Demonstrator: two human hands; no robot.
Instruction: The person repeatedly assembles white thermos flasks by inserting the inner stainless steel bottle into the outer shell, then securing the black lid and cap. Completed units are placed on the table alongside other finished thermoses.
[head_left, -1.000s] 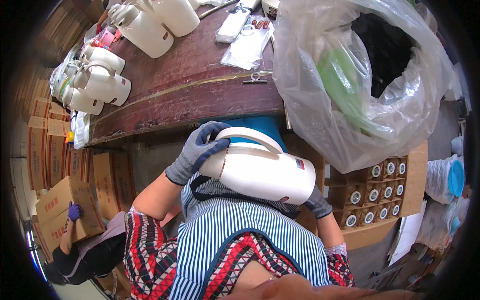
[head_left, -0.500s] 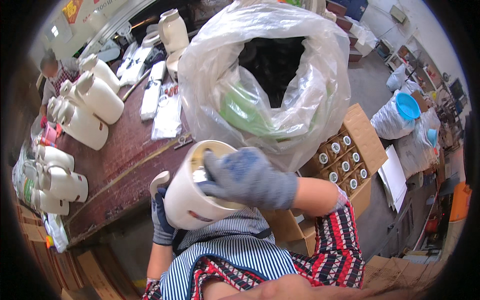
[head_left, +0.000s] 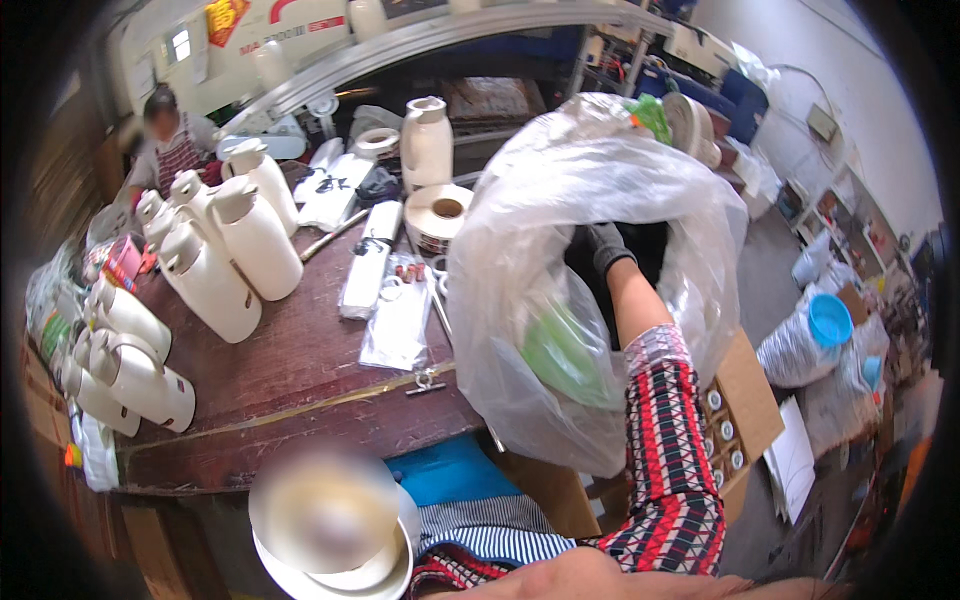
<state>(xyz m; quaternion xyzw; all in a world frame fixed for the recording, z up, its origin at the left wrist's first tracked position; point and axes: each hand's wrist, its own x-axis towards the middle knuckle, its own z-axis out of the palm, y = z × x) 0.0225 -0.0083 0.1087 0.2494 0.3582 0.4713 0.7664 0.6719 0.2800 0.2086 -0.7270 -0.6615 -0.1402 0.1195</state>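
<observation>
White jug body (head_left: pixel 345 572): at the bottom of the view, just off the near edge of the surface (head_left: pixel 290 370), mouth end toward the camera, low by the striped apron (head_left: pixel 490 525). Its mouth is blurred out, so inside can't be read.

Left hand not in view; can't tell whether it grips the jug or how its fingers sit. Right hand (head_left: pixel 607 248), gray glove, is in the dark mouth of the clear plastic bag (head_left: pixel 510 270) at the right end of the surface. Can't tell if its fingers are spread or pinching something; no item shows in them.

Handling, my read: jug looks like a thin molded shell, stiff, fairly light for its bulk. Smooth white finish, so likely slippery under a dry glove and easy to scuff. Best hold: whole hand round the wall or through the handle, if fitted; can't make one out for sure here. White jugs (head_left: pixel 260 245) standing toward the surface's left edge do have handles. Don't pinch the rim alone, it could twist out.

Bag is the opposite: limp, crinkly, gives no support. Would probably snag a sleeve; go through the middle of its mouth.
</observation>
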